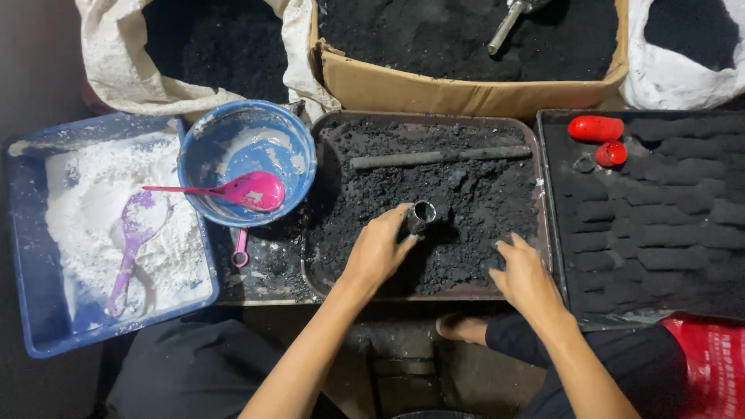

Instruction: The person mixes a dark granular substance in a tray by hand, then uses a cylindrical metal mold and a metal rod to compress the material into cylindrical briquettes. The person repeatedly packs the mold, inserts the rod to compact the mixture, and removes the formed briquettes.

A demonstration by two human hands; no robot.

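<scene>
My left hand grips a short metal tube that stands upright in the black powder of a brown tray, its open end up. My right hand rests on the powder at the tray's near right side, fingers spread and slightly curled, holding nothing I can see. A long dark rod lies across the powder at the far side of the tray.
Right of it, a black tray holds rows of dark pressed sticks and two red objects. On the left are a blue bowl with a pink spoon, and a blue tray of white powder with a purple spoon. A cardboard box and sacks of black powder stand behind.
</scene>
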